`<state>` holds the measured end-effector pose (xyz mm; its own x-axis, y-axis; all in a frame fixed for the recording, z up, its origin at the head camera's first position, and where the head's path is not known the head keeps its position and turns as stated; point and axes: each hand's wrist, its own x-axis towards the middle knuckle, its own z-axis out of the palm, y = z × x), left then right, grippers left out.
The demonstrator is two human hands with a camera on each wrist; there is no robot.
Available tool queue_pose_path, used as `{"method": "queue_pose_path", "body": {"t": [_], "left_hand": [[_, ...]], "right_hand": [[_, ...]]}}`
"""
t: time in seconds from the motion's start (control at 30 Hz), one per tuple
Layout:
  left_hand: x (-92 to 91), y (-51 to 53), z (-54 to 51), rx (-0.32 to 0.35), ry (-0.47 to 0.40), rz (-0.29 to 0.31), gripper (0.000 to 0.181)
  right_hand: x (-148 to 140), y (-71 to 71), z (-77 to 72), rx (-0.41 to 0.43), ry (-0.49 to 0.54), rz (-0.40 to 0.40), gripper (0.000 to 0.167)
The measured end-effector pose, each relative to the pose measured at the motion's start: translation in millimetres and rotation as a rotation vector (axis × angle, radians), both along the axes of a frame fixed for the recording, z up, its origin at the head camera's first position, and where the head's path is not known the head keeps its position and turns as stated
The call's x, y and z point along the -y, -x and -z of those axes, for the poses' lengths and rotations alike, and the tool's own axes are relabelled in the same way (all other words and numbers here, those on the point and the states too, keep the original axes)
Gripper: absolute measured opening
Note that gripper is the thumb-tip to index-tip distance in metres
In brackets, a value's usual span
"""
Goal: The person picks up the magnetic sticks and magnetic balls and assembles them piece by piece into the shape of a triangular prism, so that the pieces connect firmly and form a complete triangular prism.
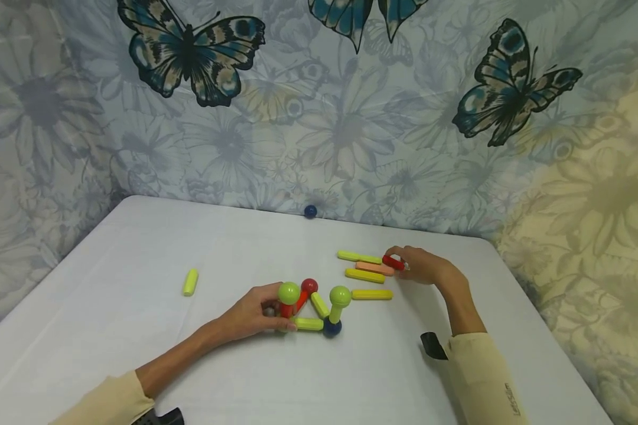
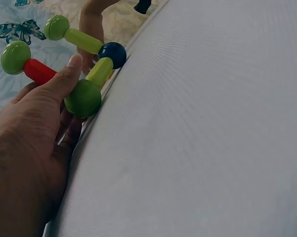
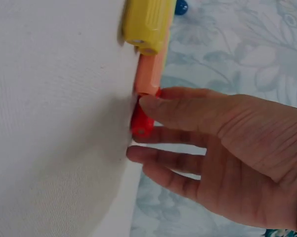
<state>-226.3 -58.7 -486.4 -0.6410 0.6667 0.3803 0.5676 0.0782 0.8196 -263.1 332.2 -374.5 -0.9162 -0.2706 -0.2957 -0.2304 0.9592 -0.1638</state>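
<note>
My left hand (image 1: 255,313) grips the near left corner of a ball-and-rod structure, around an upright red rod (image 1: 286,310) topped by a light green ball (image 1: 289,293). A dark green ball (image 2: 83,98) shows by my thumb in the left wrist view. Yellow-green rods link to a dark blue ball (image 1: 332,327), which bears an upright rod and another light green ball (image 1: 340,296); a red ball (image 1: 309,287) stands at the back. My right hand (image 1: 419,264) pinches a red rod (image 3: 142,118) between thumb and fingers, at the end of an orange rod (image 3: 149,74).
Beside the red rod lie a yellow-green rod (image 1: 359,257) and two yellow rods (image 1: 364,275), one nearer the structure. Another yellow-green rod (image 1: 190,282) lies on the left of the white table (image 1: 234,236). A blue ball (image 1: 311,211) sits at the back edge, by the patterned cloth.
</note>
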Motion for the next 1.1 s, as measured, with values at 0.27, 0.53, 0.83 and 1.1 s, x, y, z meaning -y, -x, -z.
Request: {"method": "queue_pose_path", "body": {"t": [0.27, 0.53, 0.83, 1.1], "left_hand": [[0.3, -1.7, -1.8, 0.023, 0.030, -0.012, 0.032], [-1.1, 1.6, -1.9, -0.019, 0.000, 0.008, 0.021], [1.7, 0.6, -2.8, -0.011, 0.013, 0.024, 0.025], [0.9, -0.1, -4.3, 0.006, 0.005, 0.026, 0.032]], "right_hand": [[-1.6, 3.2, 7.6, 0.045, -0.089, 0.032, 0.022], [20.9, -9.4, -23.1, -0.054, 0.137, -0.101, 0.019], [110.6, -65.7, -56.8, -0.217, 0.360, -0.441, 0.036], [133.6, -69.0, -45.4, -0.120, 0.319, -0.544, 0.036]]}}
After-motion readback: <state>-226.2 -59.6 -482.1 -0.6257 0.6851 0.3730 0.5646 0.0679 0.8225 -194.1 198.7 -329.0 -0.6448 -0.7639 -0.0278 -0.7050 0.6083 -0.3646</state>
